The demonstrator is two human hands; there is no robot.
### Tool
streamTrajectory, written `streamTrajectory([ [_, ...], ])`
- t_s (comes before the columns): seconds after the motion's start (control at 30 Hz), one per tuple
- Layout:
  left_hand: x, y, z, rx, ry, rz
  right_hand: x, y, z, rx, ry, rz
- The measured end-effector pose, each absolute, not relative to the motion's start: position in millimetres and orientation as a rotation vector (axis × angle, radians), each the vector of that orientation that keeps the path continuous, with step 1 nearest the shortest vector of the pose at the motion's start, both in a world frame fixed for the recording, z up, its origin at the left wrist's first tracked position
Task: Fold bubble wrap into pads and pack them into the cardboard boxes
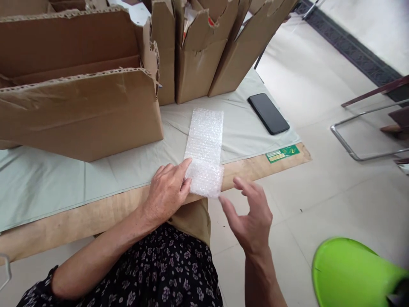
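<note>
A strip of clear bubble wrap [205,140] lies lengthwise across the table, its near end folded over and reaching past the wooden edge. At its left side, my left hand [168,185] holds the near end, with index finger and thumb against the wrap and the other fingers curled. My right hand [251,215] is just off the near right corner of the wrap, thumb and fingers spread apart with nothing between them.
A large open cardboard box [83,111] stands at left, with several narrower cardboard boxes [201,68] behind. A black phone [268,113] and a green card [282,153] lie to the right. A bright green seat [348,273] is at lower right.
</note>
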State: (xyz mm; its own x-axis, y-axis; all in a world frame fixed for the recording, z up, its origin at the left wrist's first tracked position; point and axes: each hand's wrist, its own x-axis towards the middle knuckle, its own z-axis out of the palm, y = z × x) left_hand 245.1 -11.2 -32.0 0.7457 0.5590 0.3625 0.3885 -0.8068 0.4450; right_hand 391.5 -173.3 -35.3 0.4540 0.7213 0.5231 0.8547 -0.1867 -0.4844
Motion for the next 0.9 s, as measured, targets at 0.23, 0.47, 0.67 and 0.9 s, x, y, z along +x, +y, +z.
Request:
streamTrajectory([
  [0.23,234,-12,-28,2.615,0.719,0.704,394,-171,-39,-1.904,-1.728,-0.152],
  [0.47,212,-7,-16,2.617,0.367,0.633,397,-167,-38,-1.827,-1.728,-0.117],
  [0.67,209,-8,-15,2.397,0.321,0.621,393,-173,-32,-1.768,-1.592,0.07],
  [0.9,226,-1,-9,2.254,0.69,0.484,383,-175,-30,-1.799,-1.419,-0.301],
])
